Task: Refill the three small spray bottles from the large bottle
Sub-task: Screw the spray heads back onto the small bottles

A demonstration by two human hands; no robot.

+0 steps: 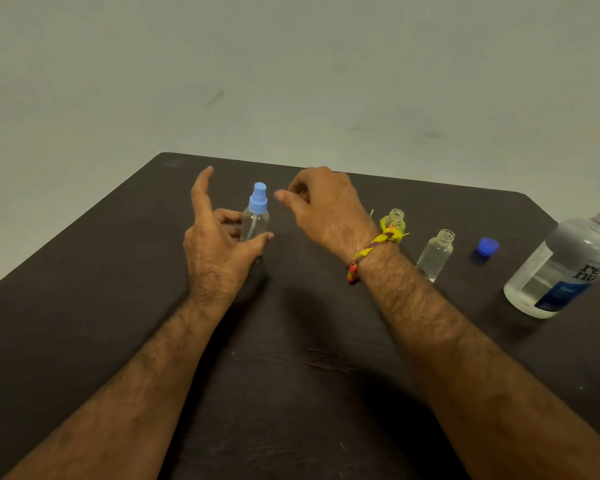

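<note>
Dark table (291, 393) is carrying everything; it is running from 6 o'clock up to the pale wall at 12.

Large bottle (565, 268), labelled "renu", is standing at 3 o'clock with its neck uncapped, part full of clear liquid, parked within your right arm's reach, probably so you can pour without shifting. Its blue cap (486, 247) is lying just beside it, toward 9 o'clock of the bottle.

Your left hand (215, 244) is loosely cupping the capped spray bottle (256, 221) near centre, thumb and curled fingers touching the clear body, index finger lifted free. Likely you are steadying it upright.

Your right hand (321, 209) is hovering at the bottle's 3 o'clock, thumb and fingers curled close but pinching nothing, apart from the light blue sprayer top (258, 199). Wrist is wearing a braided thread band (371, 251).

Two open small bottles are waiting between hand and large bottle: one (435, 252) holding some liquid, another (395, 220) half hidden behind your wrist. Fill level there is unclear.
</note>
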